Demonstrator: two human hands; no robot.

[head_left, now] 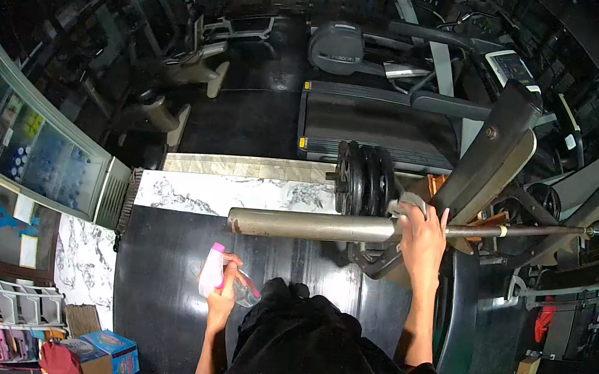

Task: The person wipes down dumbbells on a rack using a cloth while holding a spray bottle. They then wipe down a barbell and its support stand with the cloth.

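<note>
My left hand point(222, 296) is wrapped round a spray bottle point(212, 272) with a white and pink spray head and a clear body. The bottle is held left of the bar, over the black floor. My right hand point(422, 242) presses a light grey cloth point(409, 201) against a barbell point(309, 226), at the inner end of its thick metal sleeve. From there the thinner, brownish shaft runs right across a dark bench rack point(494, 148). Black weight plates point(365, 180) hang on the rack just behind the sleeve.
A treadmill point(376, 125) stands behind the rack, with other machines further back. On the left are a glass-door drinks fridge point(40, 141), a white shelf rack point(19, 305) and a blue box point(113, 353). Marble-patterned tiles point(238, 194) edge the black floor mat point(161, 260).
</note>
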